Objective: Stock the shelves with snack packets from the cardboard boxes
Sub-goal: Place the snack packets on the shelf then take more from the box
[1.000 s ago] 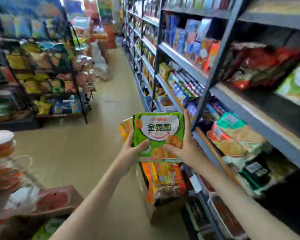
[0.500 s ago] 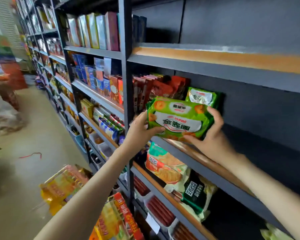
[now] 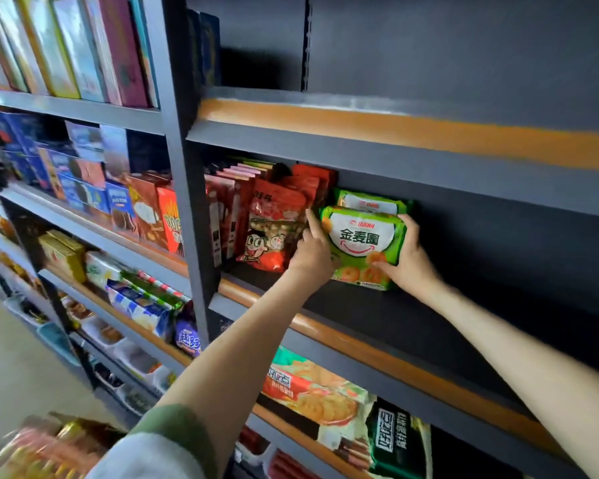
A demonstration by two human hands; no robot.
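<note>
Green packet (image 3: 362, 243): standing on the middle shelf (image 3: 377, 316), btm edge on the dark board, well back from the orange front lip. Long axis approx. vert.; top seam up, printed face fwd toward the aisle, lettering upright.

Second green packet (image 3: 370, 201), same type, directly behind the first and touching it; only its top strip shows. Red packet (image 3: 274, 233) w/ cartoon face stands just beside on the left, upright, face fwd.

Left hand (image 3: 312, 254): at the green packet's left edge, between it and the red packet. Index finger (image 3: 311, 221) straight up along that edge, other fingers curled, hand overlapping the lower left corner; grasping the packet.

Right hand (image 3: 410, 261): fingers (image 3: 408, 226) wrapped round the right edge, thumb pressed on the lower front; grasping the same packet.

Both forearms cross the shelf lip.

Shelf below: orange biscuit packet (image 3: 312, 392) and dark packet (image 3: 395, 444), side by side. Btm left corner: blurred packets, detail unreadable.
</note>
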